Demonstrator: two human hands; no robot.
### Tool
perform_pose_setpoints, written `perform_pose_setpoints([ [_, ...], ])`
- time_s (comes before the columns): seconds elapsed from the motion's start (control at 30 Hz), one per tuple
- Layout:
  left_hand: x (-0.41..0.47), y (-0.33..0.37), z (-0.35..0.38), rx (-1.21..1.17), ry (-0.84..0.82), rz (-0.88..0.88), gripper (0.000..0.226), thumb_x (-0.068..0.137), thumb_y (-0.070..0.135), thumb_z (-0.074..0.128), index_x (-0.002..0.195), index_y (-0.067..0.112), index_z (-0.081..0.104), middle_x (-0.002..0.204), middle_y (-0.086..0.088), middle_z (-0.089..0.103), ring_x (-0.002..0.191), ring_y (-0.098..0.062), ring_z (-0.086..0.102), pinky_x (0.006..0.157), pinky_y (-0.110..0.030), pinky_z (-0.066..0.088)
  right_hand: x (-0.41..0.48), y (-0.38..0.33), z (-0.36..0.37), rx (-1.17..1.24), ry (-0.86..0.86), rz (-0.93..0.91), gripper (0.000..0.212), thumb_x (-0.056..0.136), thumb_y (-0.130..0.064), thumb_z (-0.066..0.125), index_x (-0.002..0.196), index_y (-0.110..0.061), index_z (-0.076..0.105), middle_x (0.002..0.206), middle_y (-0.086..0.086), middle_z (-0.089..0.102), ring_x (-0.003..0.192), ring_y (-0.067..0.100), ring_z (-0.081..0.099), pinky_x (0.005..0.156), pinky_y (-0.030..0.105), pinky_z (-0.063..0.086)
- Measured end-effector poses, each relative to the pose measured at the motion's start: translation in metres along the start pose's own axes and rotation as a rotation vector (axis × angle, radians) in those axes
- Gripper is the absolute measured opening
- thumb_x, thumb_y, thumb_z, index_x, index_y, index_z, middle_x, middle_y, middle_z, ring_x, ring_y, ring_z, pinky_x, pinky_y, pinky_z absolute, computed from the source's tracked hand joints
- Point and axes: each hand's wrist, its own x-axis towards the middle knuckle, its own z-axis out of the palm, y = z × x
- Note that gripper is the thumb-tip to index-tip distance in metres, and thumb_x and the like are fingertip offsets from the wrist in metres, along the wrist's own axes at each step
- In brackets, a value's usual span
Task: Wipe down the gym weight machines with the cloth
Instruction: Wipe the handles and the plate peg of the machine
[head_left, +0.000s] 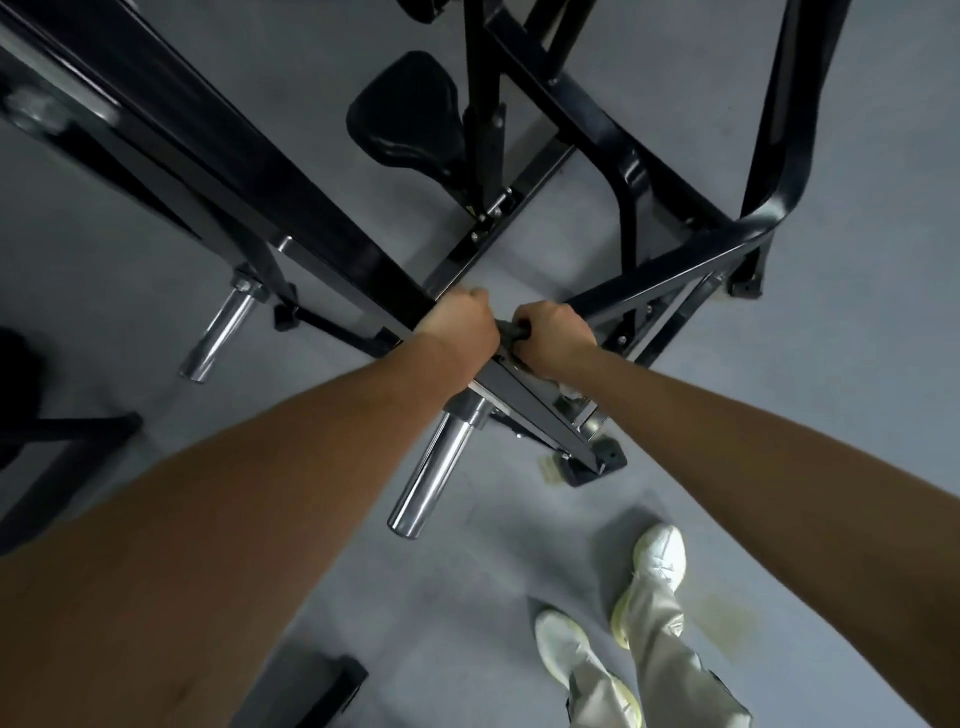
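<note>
Progress looks partial at best, judging from where I stand. The person leans over the weight machine (675, 265), both arms reaching down to where the frame bars meet.

Left hand (460, 322): clenched at the low end of the slanted bar (322, 244). Can't tell whether the fist wraps the bar itself or sthg bunched inside it.

Right hand (553, 338): fingers curled round a short dark grip (511, 331) just beside the left hand, grasping it firmly.

Cloth: not plainly in sight. A pale scrap (563, 388) shows under the right wrist, against the lower bar. It may be the cloth or just a label; too small to say. So the cloth is prob. at this junction, in or under one of the hands, but that's a guess.

Done so far: no way to confirm. Black paint and chrome pegs (428, 473) shine alike everywhere, w/ no wet streaks or dust lines to separate wiped from unwiped.

Left to do, as I judge it: the seat pad (405, 114), the far uprights and curved arm, both pegs, plus any other machines (the task says machines, plural). The hands are down at one joint of one frame, so most of the job prob. lies ahead. Their white shoes (660, 556) stand on the grey floor (831, 415) close to the machine's foot.
</note>
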Motion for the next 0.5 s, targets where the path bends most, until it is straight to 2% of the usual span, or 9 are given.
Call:
perform_pose_setpoints([
  [0.13, 0.01, -0.002, -0.001, -0.092, 0.0, 0.041, 0.024, 0.099, 0.014, 0.056, 0.122, 0.014, 0.065, 0.121, -0.003, 0.063, 0.12, -0.022, 0.052, 0.079, -0.031, 0.041, 0.007, -0.006, 0.007, -0.005, 0.041, 0.034, 0.005, 0.091, -0.014, 0.065, 0.096, -0.015, 0.064, 0.096, 0.006, 0.066, 0.084, 0.025, 0.065, 0.066, 0.032, 0.051],
  [0.2, 0.011, -0.003, 0.001, -0.137, 0.004, 0.021, 0.024, 0.098, 0.014, 0.059, 0.121, 0.014, 0.066, 0.124, -0.005, 0.062, 0.121, -0.023, 0.053, 0.079, -0.032, 0.041, 0.013, -0.018, 0.013, 0.006, 0.074, 0.039, 0.01, 0.092, -0.011, 0.063, 0.103, -0.012, 0.065, 0.099, 0.006, 0.065, 0.087, 0.025, 0.064, 0.07, 0.034, 0.053],
  [0.27, 0.012, -0.003, 0.003, -0.179, 0.005, 0.006, 0.026, 0.096, 0.015, 0.062, 0.121, 0.015, 0.066, 0.126, -0.007, 0.062, 0.123, -0.024, 0.052, 0.086, -0.032, 0.046, 0.017, -0.025, 0.016, 0.012, 0.086, 0.035, 0.015, 0.094, -0.008, 0.06, 0.107, -0.011, 0.065, 0.101, 0.008, 0.065, 0.09, 0.027, 0.065, 0.07, 0.034, 0.051],
  [0.33, 0.013, -0.001, 0.003, -0.188, 0.014, 0.007, 0.025, 0.095, 0.014, 0.061, 0.119, 0.015, 0.066, 0.125, -0.006, 0.063, 0.124, -0.024, 0.051, 0.091, -0.034, 0.05, 0.018, -0.024, 0.014, 0.043, 0.077, 0.026, 0.013, 0.093, -0.007, 0.059, 0.102, -0.013, 0.066, 0.098, 0.007, 0.065, 0.091, 0.027, 0.067, 0.071, 0.036, 0.054],
  [0.4, 0.012, 0.001, 0.004, -0.189, 0.013, 0.017, 0.023, 0.096, 0.013, 0.059, 0.118, 0.016, 0.066, 0.121, -0.005, 0.064, 0.123, -0.024, 0.051, 0.089, -0.034, 0.051, 0.014, -0.016, 0.012, 0.049, 0.025, -0.001, 0.005, 0.092, -0.012, 0.063, 0.092, -0.017, 0.066, 0.095, 0.005, 0.067, 0.088, 0.026, 0.068, 0.071, 0.036, 0.058],
  [0.5, 0.012, 0.002, 0.005, -0.177, 0.024, 0.006, 0.023, 0.096, 0.013, 0.056, 0.118, 0.016, 0.066, 0.118, -0.003, 0.065, 0.12, -0.022, 0.051, 0.082, -0.032, 0.048, 0.008, -0.001, -0.001, 0.004, -0.057, -0.04, 0.015, 0.094, -0.023, 0.069, 0.081, -0.023, 0.061, 0.089, 0.003, 0.066, 0.081, 0.023, 0.067, 0.06, 0.029, 0.049],
])
